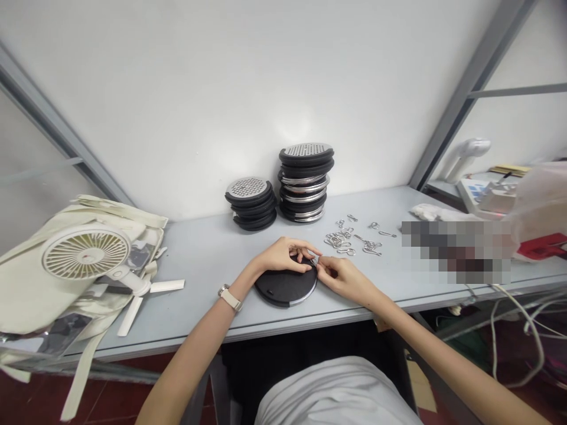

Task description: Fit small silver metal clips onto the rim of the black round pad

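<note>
Two bare hands at the edge of a round black disc with a silver rim section.
Disc (286, 287): flat on the grey table (190, 301), near its front edge. Left hand (287, 258): curved over it, thumb on top. Right hand (343, 277): fingertips pinched at its rim, on a small metal piece. Beyond: loose silver wire clips (340, 238); two stacks of black-edged discs, shorter (251, 203), taller (305, 183).

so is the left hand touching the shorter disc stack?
Apart. The head view shows a strip of grey tabletop between the left hand and the base of the shorter stack behind it.
</note>
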The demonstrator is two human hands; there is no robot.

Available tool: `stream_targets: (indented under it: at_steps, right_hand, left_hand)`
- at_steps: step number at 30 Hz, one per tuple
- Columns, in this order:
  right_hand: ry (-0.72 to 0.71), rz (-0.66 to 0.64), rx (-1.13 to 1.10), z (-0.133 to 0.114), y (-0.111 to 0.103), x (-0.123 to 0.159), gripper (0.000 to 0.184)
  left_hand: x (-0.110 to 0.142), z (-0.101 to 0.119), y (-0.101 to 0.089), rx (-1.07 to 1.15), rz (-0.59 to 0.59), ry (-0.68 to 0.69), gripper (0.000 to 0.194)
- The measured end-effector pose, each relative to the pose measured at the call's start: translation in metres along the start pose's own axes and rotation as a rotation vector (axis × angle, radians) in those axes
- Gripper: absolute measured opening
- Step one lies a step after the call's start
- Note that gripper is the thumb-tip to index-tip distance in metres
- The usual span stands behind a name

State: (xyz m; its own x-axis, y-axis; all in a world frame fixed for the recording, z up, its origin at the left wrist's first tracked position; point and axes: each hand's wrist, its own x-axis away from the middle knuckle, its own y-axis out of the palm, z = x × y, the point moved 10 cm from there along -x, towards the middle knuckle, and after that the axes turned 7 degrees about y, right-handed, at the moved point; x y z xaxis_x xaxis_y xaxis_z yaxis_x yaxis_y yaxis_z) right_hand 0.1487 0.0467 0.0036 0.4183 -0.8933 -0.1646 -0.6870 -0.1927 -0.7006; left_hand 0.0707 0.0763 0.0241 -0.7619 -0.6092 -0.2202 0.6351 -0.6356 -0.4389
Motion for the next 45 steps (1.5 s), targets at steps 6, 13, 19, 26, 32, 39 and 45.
stream_targets:
  at_steps: [6,13,19,26,32,39,45]
  right_hand:
    - [0.01,0.007,-0.023,-0.0003,-0.0013,0.0001,0.03]
    - [0.014,0.005,-0.021,-0.0008,-0.0029,0.0012,0.031]
    - [0.012,0.004,-0.006,0.0005,-0.002,0.0006,0.03]
    - [0.007,0.005,0.0,-0.0006,-0.002,0.0,0.029]
    - [-0.009,-0.016,0.018,-0.0014,0.0001,-0.0002,0.027]
    - [-0.016,-0.018,0.02,-0.0016,0.0006,0.0007,0.027]
    - [-0.027,-0.014,0.034,-0.0053,-0.0007,0.0015,0.028]
  left_hand:
    - [-0.0009,0.0007,0.0,-0.01,-0.002,0.006,0.045]
    - [-0.0014,-0.0001,0.0018,-0.018,-0.009,0.003,0.044]
    - [-0.002,0.001,0.0025,-0.08,-0.017,0.001,0.043]
    - [-0.0021,-0.0002,0.002,-0.134,-0.032,0.01,0.043]
    - [-0.0023,0.0046,0.0011,-0.165,-0.033,0.051,0.043]
    - [-0.0019,0.0022,0.0025,-0.13,-0.044,0.024,0.046]
    - [-0.0022,0.003,0.0024,-0.125,-0.037,0.027,0.048]
